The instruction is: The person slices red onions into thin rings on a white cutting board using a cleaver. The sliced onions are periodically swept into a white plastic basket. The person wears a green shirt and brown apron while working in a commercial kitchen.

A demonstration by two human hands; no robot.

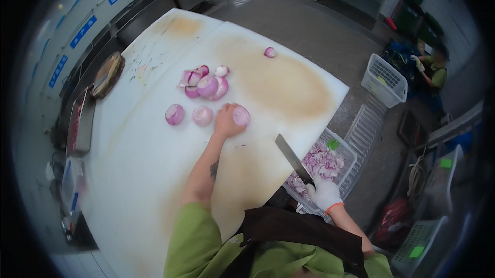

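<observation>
My bare left hand [227, 121] is closed round a peeled red onion [241, 115] on the white cutting table [129, 175]. Two more onions, a purple one [175, 115] and a paler one [202, 116], sit in a row to its left. Just beyond lies a pile of onions [208, 86], some seemingly cut. My right hand [325, 193], in a white glove with an orange cuff, grips a knife [293, 158] by its handle. The broad blade points away from me over the table's right edge. Below it stands a crate of cut onion pieces [324, 161].
One small onion [269, 52] lies alone near the far edge. A round wooden board [108, 75] and a metal tray [82, 123] stand along the left side. Beyond the right corner, a white basket [384, 80] is on the floor near another person [436, 71].
</observation>
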